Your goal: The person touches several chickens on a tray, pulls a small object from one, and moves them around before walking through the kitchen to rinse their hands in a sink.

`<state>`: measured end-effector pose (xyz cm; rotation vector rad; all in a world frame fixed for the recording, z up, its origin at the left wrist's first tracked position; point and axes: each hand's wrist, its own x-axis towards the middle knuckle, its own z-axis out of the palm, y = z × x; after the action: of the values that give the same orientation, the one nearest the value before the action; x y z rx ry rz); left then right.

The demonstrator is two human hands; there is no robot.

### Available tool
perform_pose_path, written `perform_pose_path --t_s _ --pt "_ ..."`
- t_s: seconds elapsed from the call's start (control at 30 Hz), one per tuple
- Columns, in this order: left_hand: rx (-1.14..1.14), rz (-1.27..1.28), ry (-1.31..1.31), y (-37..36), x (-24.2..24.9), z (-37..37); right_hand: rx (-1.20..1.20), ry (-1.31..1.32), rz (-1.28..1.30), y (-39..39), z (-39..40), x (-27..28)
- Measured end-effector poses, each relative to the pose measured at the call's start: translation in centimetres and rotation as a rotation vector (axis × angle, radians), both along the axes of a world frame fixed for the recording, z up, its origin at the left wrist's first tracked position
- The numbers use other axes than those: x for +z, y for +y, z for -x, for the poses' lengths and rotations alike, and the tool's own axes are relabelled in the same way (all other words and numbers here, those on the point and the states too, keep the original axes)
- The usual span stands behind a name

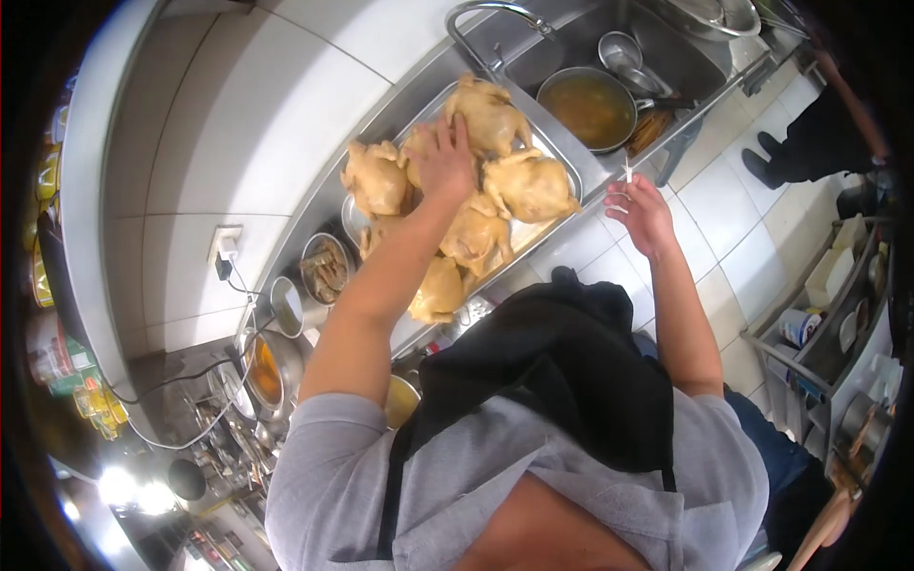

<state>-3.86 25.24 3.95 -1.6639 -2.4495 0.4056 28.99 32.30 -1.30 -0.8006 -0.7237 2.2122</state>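
Observation:
Several pale yellow whole plucked chickens [533, 186] lie close together on a metal tray [575, 183] on the steel counter. My left hand [443, 164] rests on one of them in the middle of the group, fingers spread over its skin and holding nothing up. To the right of the tray, past the counter's edge, my right hand [640, 214] is raised with its fingers curled. Between its thumb and fingertips is a small, slim white piece [628, 172] with a thin pointed end. Its exact kind is too small to make out.
A sink [533, 68] with a curved faucet [495, 8] holds a pan of brownish liquid [587, 107] and a metal ladle [621, 52]. Bowls [326, 268] stand left of the chickens. A cord hangs from a wall socket [226, 246]. Another person's dark shoes [764, 164] are at right, near a rack [809, 324].

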Motion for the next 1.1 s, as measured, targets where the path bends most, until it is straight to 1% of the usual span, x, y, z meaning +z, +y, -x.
perform_pose_path --t_s 0.1,0.23,0.37,0.53,0.63,0.7,0.73,0.77,0.8,0.83,0.9,0.93,1.0,1.03,1.1 --pt "-0.002 -0.065 0.009 0.1 -1.0 0.3 0.001 0.013 -0.005 -0.2 0.0 -0.2" --pt "0.013 -0.051 -0.009 0.2 -1.3 0.4 0.002 0.007 -0.012 -0.2 -0.2 -0.3" --pt "0.007 -0.06 0.031 0.2 -1.4 0.3 -0.005 0.026 -0.022 0.0 -0.6 -1.0" --pt "0.006 -0.078 0.029 0.1 -1.5 0.3 -0.014 0.02 -0.021 -0.2 -0.6 -0.4" --pt "0.014 -0.069 0.008 0.1 -1.0 0.2 -0.014 -0.01 -0.027 -0.3 -0.3 0.3" --pt "0.02 0.044 -0.042 0.1 0.0 0.4 -0.016 -0.039 -0.029 -0.6 0.3 0.3" --pt "0.016 0.05 -0.041 -0.1 0.9 0.5 0.024 -0.063 -0.075 -0.5 0.9 -0.1" --pt "0.014 0.048 -0.176 -0.3 1.8 0.8 0.061 -0.087 -0.118 -0.6 1.5 -0.5" --pt "0.011 0.045 -0.311 -0.5 2.6 0.9 0.082 -0.121 -0.14 -1.1 2.6 0.4" --pt "0.002 0.052 -0.308 -0.8 3.1 0.9 0.073 -0.118 -0.135 -1.4 3.7 0.7" --pt "-0.054 0.039 -0.303 -1.6 4.2 1.0 0.236 -0.15 -0.234 -1.9 5.7 1.3" --pt "-0.063 0.041 -0.3 -1.9 4.2 1.3 0.226 -0.147 -0.234 -2.3 6.6 1.5" --pt "-0.086 -0.134 -0.396 -2.1 4.0 1.8 0.289 -0.146 -0.291 -2.8 7.9 1.2" --pt "-0.093 -0.141 -0.394 -2.0 4.1 1.7 0.284 -0.147 -0.299 -2.9 7.9 1.0" --pt "-0.113 -0.216 -0.426 -1.8 4.0 1.4 0.355 -0.128 -0.27 -3.4 7.7 0.5"
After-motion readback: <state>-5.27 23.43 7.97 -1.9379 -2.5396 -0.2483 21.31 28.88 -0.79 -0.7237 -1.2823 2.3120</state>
